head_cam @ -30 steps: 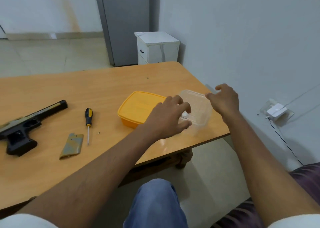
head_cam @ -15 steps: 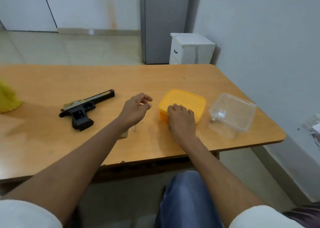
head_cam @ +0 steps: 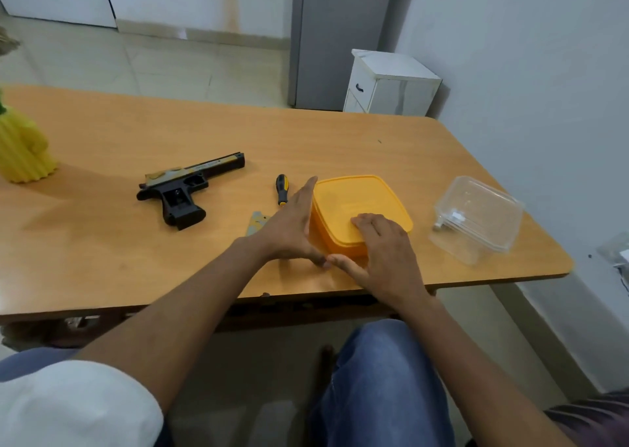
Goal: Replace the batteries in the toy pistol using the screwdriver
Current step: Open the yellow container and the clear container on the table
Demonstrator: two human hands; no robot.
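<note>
Seated at a wooden surface (head_cam: 102,242), seen from above. Left hand (head_cam: 289,229) laid flat against the left side of a yellow lidded box (head_cam: 354,201), fingers straight and together, pointing away from the body, thumb low at the near corner. Right hand (head_cam: 388,249) resting on the near part of the box lid, fingers spread and nearly straight, thumb reaching left until almost touching the left thumb. Nothing gripped or pinched by either hand; only pressing on the box from side and top.

Toy pistol (head_cam: 185,188) lying on its side to the left of the hands, well apart from them, barrel pointing right and away, grip toward the near edge with the bottom of the grip open. Screwdriver (head_cam: 281,189) with black and yellow handle just beside the left fingertips, between pistol and box. Small grey-gold cover plate (head_cam: 256,222) partly hidden behind the left hand. Whether any batteries on the surface, cannot tell.

To the right of the box, apart from it, a clear plastic container (head_cam: 480,218), with some small pale thing inside, too small to name. At the far left edge, a yellow ribbed vase (head_cam: 23,154). Beyond the surface, a white small cabinet (head_cam: 391,86) on the floor near the wall.
</note>
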